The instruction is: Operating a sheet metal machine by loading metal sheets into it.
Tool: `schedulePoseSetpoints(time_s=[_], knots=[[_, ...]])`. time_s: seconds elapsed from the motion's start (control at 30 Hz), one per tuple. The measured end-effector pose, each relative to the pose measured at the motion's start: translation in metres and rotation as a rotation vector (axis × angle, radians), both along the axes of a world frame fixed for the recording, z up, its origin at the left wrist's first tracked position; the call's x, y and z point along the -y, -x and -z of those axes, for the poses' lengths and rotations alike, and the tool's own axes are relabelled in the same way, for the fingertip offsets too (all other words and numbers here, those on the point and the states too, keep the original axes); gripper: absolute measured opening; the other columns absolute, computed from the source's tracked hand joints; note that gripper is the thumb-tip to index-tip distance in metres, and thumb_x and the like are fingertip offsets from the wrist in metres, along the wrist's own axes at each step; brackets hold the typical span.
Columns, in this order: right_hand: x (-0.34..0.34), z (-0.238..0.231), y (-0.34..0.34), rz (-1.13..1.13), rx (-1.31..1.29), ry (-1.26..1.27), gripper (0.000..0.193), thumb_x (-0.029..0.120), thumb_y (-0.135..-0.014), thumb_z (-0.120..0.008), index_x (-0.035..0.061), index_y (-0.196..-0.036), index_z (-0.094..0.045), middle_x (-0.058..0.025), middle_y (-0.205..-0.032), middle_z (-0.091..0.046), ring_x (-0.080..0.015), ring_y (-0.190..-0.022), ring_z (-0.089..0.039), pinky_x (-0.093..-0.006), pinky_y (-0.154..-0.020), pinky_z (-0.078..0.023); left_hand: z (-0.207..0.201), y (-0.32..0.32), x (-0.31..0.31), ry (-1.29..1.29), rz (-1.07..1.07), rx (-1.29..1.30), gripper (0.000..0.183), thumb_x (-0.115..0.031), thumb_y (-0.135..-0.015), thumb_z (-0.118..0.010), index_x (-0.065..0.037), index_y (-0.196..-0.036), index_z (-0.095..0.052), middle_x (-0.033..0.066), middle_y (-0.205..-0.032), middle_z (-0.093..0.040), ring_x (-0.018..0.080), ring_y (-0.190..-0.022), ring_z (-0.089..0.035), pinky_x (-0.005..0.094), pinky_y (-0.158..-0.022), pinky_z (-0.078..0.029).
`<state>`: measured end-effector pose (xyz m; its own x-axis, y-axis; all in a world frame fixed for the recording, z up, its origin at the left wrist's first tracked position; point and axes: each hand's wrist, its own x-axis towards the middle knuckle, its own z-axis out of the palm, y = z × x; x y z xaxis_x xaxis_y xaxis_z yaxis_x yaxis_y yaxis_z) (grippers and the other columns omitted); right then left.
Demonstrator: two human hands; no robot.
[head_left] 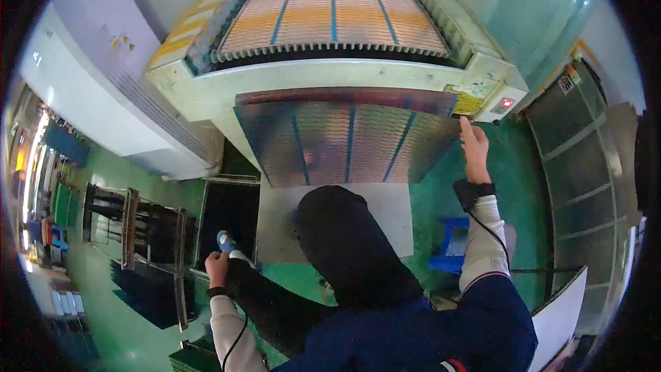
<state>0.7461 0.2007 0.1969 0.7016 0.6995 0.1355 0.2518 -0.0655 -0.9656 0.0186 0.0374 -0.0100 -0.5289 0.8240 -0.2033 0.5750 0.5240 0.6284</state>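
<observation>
Before me a stack of coppery panels (327, 141) with blue stripes leans against the front of a pale machine (227, 86). Beside the front panel's upper right corner is my right hand (475, 148), its fingers stretched out and nearly together. Whether the fingertips touch the panel edge I cannot tell. Low on the left, my left hand (217, 270) is closed next to my black trouser leg, near my blue shoe (226, 240). What it holds, if anything, is hidden. Both wrists carry dark bands with cables.
Striped coppery panels (330, 17) lie on the machine's toothed conveyor. A control box (504, 103) with a red light sits at its right corner. A blue plastic stool (451, 244) stands by my right forearm. Racks (131, 227) stand left; a grey framed panel (582, 165) stands right.
</observation>
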Motion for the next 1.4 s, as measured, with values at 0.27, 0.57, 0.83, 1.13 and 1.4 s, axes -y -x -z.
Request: schedulePoseSetpoints(time_s=[0.27,0.57,0.83,1.13,1.4], knots=[[0.055,-0.026,-0.012,-0.235,-0.140,0.108,0.032,0.036,-0.089,-0.068,0.0063,-0.082,-0.061,0.0007,-0.074,-0.054,-0.0083,-0.067,-0.051,-0.0231,-0.063,-0.041,-0.051,-0.029,-0.066,-0.236,0.069,0.314,0.031,-0.032,-0.087,-0.070,-0.001,-0.094,-0.067,0.0032,-0.081,-0.066,0.0120,-0.069,-0.057,0.0301,-0.063,-0.047],[0.099,-0.019,-0.012,-0.322,-0.167,0.107,0.025,0.028,-0.096,-0.060,0.0043,-0.090,-0.065,0.0008,-0.083,-0.057,-0.0104,-0.079,-0.053,-0.0266,-0.075,-0.043,-0.198,-0.170,-0.143,-0.460,0.239,0.856,0.046,-0.033,-0.097,-0.057,-0.006,-0.134,-0.048,0.0039,-0.120,-0.060,0.0110,-0.102,-0.053,0.0281,-0.087,-0.043],[0.089,0.009,-0.034,-0.383,0.028,0.077,0.026,0.027,-0.097,-0.057,0.0036,-0.088,-0.064,0.0011,-0.082,-0.056,-0.0088,-0.077,-0.051,-0.0259,-0.072,-0.043,-0.193,-0.181,-0.145,-0.635,0.030,0.879,0.034,-0.037,-0.098,-0.054,-0.006,-0.112,-0.060,-0.0004,-0.095,-0.062,0.0063,-0.080,-0.049,0.0231,-0.075,-0.039],[0.089,-0.011,-0.008,-0.459,-0.019,0.114,0.025,0.025,-0.096,-0.058,0.0032,-0.083,-0.061,0.0021,-0.078,-0.054,-0.0095,-0.072,-0.048,-0.0262,-0.069,-0.041,-0.200,-0.159,-0.138,-0.609,0.013,0.765,0.031,-0.035,-0.098,-0.055,-0.006,-0.107,-0.059,-0.0007,-0.096,-0.061,0.0065,-0.084,-0.051,0.0221,-0.077,-0.040],[0.063,-0.058,0.050,-0.629,0.521,0.335,0.018,0.013,-0.086,-0.066,-0.0027,-0.079,-0.060,-0.0064,-0.074,-0.059,-0.0139,-0.071,-0.053,-0.0281,-0.068,-0.043,-0.192,-0.169,-0.143,-0.688,-0.055,0.853,0.039,-0.034,-0.098,-0.054,-0.006,-0.127,-0.054,0.0010,-0.114,-0.060,0.0086,-0.101,-0.053,0.0256,-0.087,-0.041]])
